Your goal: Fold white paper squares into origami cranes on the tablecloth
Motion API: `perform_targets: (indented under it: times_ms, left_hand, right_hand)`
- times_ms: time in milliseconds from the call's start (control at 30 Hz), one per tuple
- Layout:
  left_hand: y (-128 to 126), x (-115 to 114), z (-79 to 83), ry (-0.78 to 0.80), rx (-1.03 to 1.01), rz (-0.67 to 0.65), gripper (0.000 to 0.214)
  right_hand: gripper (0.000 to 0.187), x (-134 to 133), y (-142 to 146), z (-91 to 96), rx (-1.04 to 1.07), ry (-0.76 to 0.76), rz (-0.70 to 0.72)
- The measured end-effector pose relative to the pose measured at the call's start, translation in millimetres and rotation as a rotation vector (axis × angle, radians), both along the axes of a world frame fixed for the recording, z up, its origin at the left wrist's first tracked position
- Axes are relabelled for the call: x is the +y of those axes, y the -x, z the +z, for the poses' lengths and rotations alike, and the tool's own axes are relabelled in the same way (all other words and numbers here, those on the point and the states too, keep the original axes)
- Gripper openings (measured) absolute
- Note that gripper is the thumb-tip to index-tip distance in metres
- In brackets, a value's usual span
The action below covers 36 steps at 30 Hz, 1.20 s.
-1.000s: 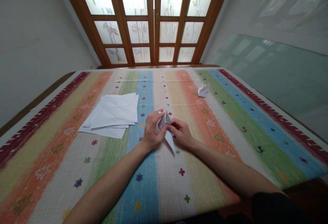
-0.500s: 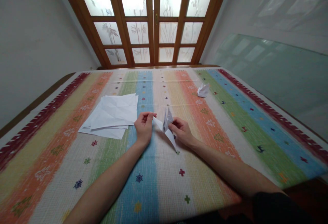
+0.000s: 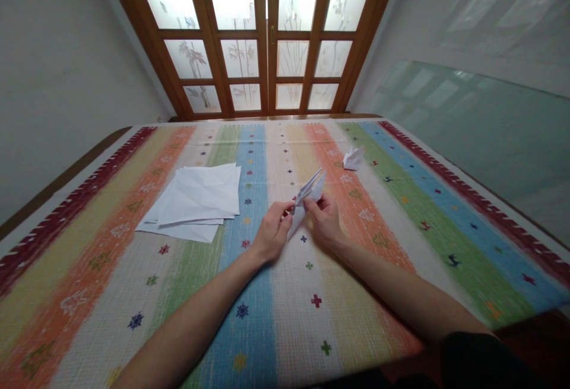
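A partly folded white paper model is held just above the striped tablecloth, its pointed flaps aimed up and to the right. My left hand pinches its lower left part with thumb and fingers closed. My right hand grips its right side, fingers curled round the paper. A stack of flat white sheets lies to the left of my hands. A small finished folded paper figure sits farther back on the right.
The table runs back to a wooden-framed door with frosted glass panes. A grey wall stands on the left and a pale glossy wall on the right. My dark sleeve shows at the bottom right.
The paper model has been turned so its points face up and right instead of down. My left hand has come back onto it from the left, and both hands shifted slightly right.
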State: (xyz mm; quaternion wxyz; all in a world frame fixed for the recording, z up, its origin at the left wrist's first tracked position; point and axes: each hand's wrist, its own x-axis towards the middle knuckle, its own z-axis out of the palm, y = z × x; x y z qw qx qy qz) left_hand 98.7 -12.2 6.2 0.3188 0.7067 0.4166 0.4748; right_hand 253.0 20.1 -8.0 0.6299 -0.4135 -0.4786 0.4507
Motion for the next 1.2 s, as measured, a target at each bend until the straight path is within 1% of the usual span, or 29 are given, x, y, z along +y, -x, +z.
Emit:
perform_targets:
  times_ms: [33, 133, 200, 267, 367, 433, 500, 600, 700, 800, 900, 967, 1033, 1100, 1200]
  left_hand:
    - [-1.4, -1.1, -0.7, 0.034, -0.035, -0.028, 0.030]
    - [-4.6, -1.8, -5.3, 0.164, -0.088, -0.050, 0.056]
    - [-5.8, -1.2, -8.6, 0.207, -0.114, -0.076, 0.063]
    - [-6.1, -0.3, -10.6, 0.219, -0.159, -0.109, 0.061]
    - [-5.8, 1.1, -10.7, 0.246, -0.222, -0.128, 0.056]
    - [-5.2, 1.6, -9.3, 0.278, -0.232, -0.140, 0.050]
    - [-4.4, 1.5, -7.2, 0.282, -0.213, -0.124, 0.041]
    - [-3.3, 1.2, -3.6, 0.235, -0.165, -0.035, 0.031]
    - [-2.7, 2.0, -1.0, 0.208, -0.142, 0.069, 0.033]
    - [-2.6, 3.9, -0.4, 0.192, -0.131, 0.177, 0.037]
    - [-2.0, 5.6, -1.0, 0.180, -0.111, 0.226, 0.037]
    - [-1.2, 6.3, -1.3, 0.178, -0.106, 0.233, 0.035]
    - [0.0, 6.8, -1.5, 0.194, -0.127, 0.218, 0.028]
    - [1.2, 7.4, -2.1, 0.226, -0.171, 0.177, 0.021]
    - [2.1, 8.6, -4.6, 0.250, -0.250, 0.124, 0.020]
  right_hand:
    - [0.025, -1.0, 0.8, 0.8, -0.005, -0.004, -0.004]
    - [0.025, -3.6, 3.4, 3.1, -0.029, -0.007, -0.014]
    - [0.026, -3.6, 4.5, 3.0, -0.051, 0.004, -0.033]
    - [0.027, -2.1, 4.9, 1.7, -0.057, 0.021, -0.058]
    - [0.030, 1.3, 4.3, -0.1, -0.009, 0.064, -0.061]
    - [0.033, 2.7, 3.4, 0.4, 0.024, 0.102, -0.048]
    - [0.034, 2.6, 2.6, 2.3, 0.022, 0.124, -0.030]
    - [0.032, -0.9, 2.7, 5.6, -0.037, 0.098, 0.001]
    - [0.025, -6.9, 4.4, 7.0, -0.132, 0.037, 0.018]
    - [0.028, -12.2, 6.5, 6.2, -0.194, -0.005, 0.067]
    - [0.016, -15.3, 7.4, 5.0, -0.250, -0.050, 0.097]
    - [0.012, -16.2, 7.2, 4.9, -0.282, -0.067, 0.096]
    - [0.012, -16.6, 7.0, 5.6, -0.286, -0.062, 0.107]
    - [0.013, -16.6, 6.8, 6.6, -0.266, -0.056, 0.132]
    - [0.016, -15.7, 6.5, 7.1, -0.223, -0.052, 0.181]
